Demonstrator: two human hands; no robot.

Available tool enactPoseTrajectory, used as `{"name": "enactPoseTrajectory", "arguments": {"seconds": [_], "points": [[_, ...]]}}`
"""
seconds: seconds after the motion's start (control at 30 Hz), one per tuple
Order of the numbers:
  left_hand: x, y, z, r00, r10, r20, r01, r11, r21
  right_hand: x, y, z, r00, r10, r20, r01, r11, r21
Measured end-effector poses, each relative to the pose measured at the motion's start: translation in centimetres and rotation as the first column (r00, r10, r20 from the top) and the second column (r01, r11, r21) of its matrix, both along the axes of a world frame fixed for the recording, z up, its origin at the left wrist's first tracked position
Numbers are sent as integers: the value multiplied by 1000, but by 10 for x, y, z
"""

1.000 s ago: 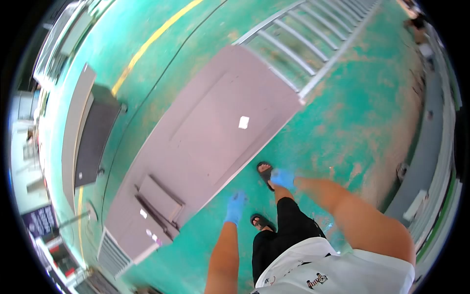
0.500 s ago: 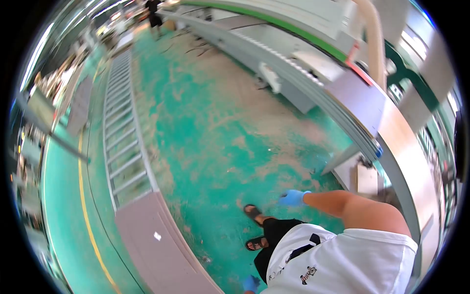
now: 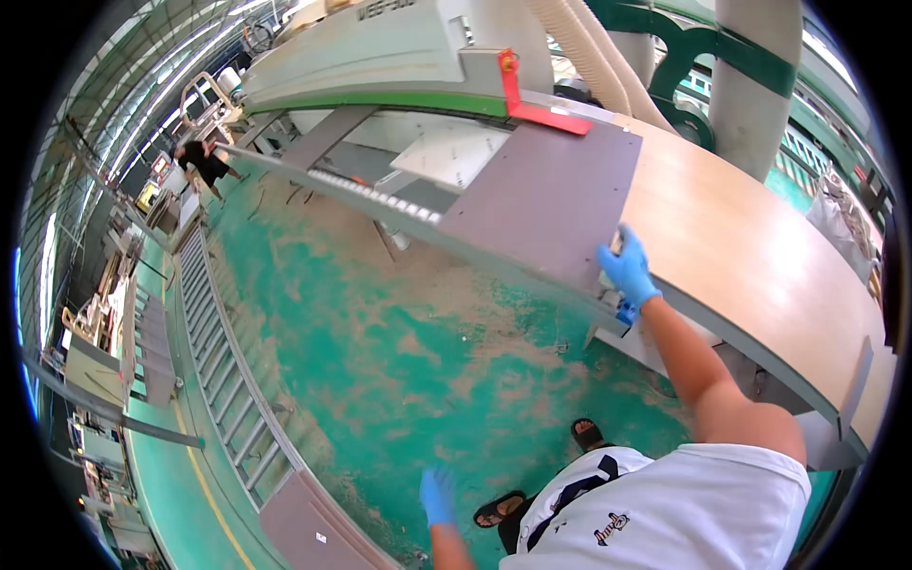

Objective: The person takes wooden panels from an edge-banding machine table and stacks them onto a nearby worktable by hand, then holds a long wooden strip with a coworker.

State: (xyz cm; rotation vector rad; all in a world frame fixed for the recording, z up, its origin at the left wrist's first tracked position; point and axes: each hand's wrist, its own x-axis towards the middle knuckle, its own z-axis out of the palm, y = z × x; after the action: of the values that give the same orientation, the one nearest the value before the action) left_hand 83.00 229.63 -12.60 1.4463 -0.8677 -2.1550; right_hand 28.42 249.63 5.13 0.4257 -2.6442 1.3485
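Above green floor (image 3: 332,356), a brown panel (image 3: 556,195) is being supported beside the half-curled right hand (image 3: 627,269), hold unclear; red bracket (image 3: 548,119) beyond; left hand (image 3: 437,496) too blurred.

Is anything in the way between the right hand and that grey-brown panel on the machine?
Nothing visible: the right hand is at a corner of the grey-brown panel, though contact is hard to confirm.

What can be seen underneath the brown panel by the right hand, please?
Beneath the near edge of the brown panel runs a grey rail, with a blue part near the right hand; the panel hides anything further in.
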Motion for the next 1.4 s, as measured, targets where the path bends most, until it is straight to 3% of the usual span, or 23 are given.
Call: {"name": "enactPoseTrajectory", "arguments": {"seconds": [0.03,0.07,0.1,0.2,0.3,0.33,0.4,0.53,0.63,0.77,0.9,0.97,1.0,1.03,1.07,1.13,1.17,1.27,1.3,1.37,1.4], "points": [[-66,-2,28,996,-57,-71,56,998,-8,-6,12,-11,1000,-8,4,8,1000,-13],[-128,-4,39,977,-135,-163,141,990,22,-6,23,-27,913,232,335,-125,942,-312],[-186,4,69,949,-202,-241,216,976,35,-1,34,-43,659,515,547,-121,791,-600],[-336,27,148,850,-479,-221,478,876,-61,14,44,-9,624,575,529,-94,727,-680],[-425,35,171,856,-497,-144,496,867,-43,16,55,-5,645,585,492,-253,770,-585],[-441,40,172,863,-485,-140,484,874,-43,14,60,-16,637,635,436,-283,719,-634],[-465,43,170,921,-381,77,387,877,-285,16,77,-18,621,649,439,-282,707,-648],[-460,40,155,944,-323,-75,280,897,-341,20,116,-41,597,592,541,-152,746,-649],[-453,46,150,956,-286,-60,258,923,-287,21,142,-40,625,529,575,-82,776,-625],[-412,67,152,932,-360,-46,339,908,-248,12,161,-24,596,545,590,-110,783,-612],[-337,88,147,955,-297,-18,290,942,-167,0,157,-9,423,596,683,3,753,-658],[-299,102,154,971,-206,-125,188,972,-141,-5,149,-5,371,625,687,5,738,-675],[-283,103,154,975,-177,-134,160,979,-128,-8,139,-4,296,692,659,110,661,-743],[-268,103,155,944,-212,-253,184,974,-131,-9,130,-3,227,754,616,222,576,-787],[-256,106,156,897,-243,-369,205,969,-140,-11,124,-7,212,752,624,198,592,-781],[-245,114,172,886,-192,-422,160,981,-109,-16,108,-21,254,822,509,403,388,-829],[-239,116,176,871,-166,-462,143,986,-85,-16,102,-24,233,826,513,379,409,-830],[-215,112,149,872,-150,-466,176,984,13,-8,96,-33,379,735,562,348,450,-823],[-218,117,131,873,-94,-479,116,993,16,-8,101,-27,342,754,561,308,474,-825],[-211,108,90,780,42,-624,18,996,90,16,90,9,356,791,497,46,516,-855],[-211,109,80,824,108,-556,-36,990,137,27,85,24,346,791,504,28,528,-849]]}}
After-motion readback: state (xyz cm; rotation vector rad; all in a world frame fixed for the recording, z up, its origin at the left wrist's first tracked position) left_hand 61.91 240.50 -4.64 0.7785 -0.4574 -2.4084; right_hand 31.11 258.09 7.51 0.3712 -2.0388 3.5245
